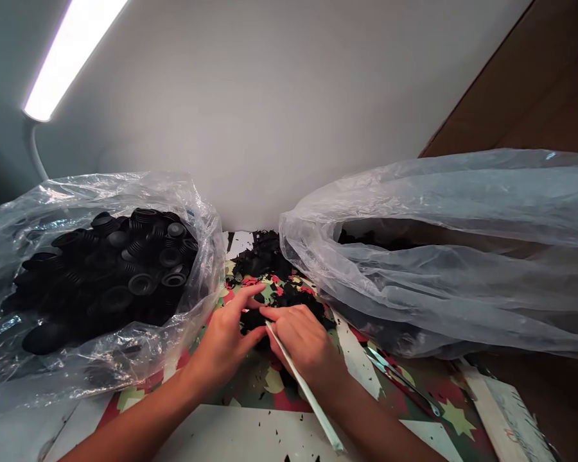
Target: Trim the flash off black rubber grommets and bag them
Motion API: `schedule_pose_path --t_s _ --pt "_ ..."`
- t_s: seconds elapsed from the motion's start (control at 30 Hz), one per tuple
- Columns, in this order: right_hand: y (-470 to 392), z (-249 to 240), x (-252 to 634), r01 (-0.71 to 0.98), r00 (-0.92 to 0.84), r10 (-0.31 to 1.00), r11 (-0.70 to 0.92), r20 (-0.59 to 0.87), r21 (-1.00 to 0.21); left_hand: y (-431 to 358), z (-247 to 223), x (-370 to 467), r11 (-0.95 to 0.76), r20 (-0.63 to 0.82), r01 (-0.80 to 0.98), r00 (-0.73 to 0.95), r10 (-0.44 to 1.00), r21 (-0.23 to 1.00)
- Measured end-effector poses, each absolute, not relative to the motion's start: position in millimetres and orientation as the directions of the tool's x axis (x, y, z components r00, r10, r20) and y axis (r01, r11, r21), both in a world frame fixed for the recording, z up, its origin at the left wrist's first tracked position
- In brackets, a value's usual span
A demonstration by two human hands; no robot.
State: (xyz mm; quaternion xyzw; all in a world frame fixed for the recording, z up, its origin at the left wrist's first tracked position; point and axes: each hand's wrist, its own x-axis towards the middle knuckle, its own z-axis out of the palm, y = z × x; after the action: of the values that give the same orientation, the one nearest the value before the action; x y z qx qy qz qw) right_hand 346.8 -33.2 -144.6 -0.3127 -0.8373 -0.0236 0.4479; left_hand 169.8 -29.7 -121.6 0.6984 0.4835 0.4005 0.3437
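Note:
My left hand (224, 337) is curled around a black rubber part (253, 321), thumb below and fingers above; much of the part is hidden. My right hand (304, 340) meets it from the other side, fingertips at the part. A long thin white stick (308, 393) is gripped in my right hand, its end slanting down toward me; the tip at the part cannot be made out. Black rubber scraps (264, 256) lie in heaps just beyond both hands. To the left, an open clear plastic bag (207, 237) holds many ribbed black rubber boots (142, 282).
Another clear plastic bag (414, 276), with black pieces inside, stands at the right. Tweezers or slim scissors (409, 385) lie on the patterned table covering (457, 420). A lit lamp (72, 58) hangs upper left; cardboard (525, 90) rises at the right.

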Motion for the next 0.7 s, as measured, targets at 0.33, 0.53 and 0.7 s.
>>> schedule_pose_path --t_s 0.33,0.53,0.7 --pt "-5 -146 380 0.652 -0.106 0.864 0.435 0.493 -0.621 -22 -113 169 -0.075 0.075 -0.008 0.210 0.975 0.997" --pt "-20 -137 367 0.367 -0.040 0.914 0.388 0.403 -0.845 -22 -117 168 -0.045 0.041 0.014 0.210 0.977 0.999" --pt "-28 -143 354 0.418 -0.165 0.907 0.421 0.388 -0.805 -25 -117 167 -0.171 0.143 0.220 0.138 0.980 0.960"
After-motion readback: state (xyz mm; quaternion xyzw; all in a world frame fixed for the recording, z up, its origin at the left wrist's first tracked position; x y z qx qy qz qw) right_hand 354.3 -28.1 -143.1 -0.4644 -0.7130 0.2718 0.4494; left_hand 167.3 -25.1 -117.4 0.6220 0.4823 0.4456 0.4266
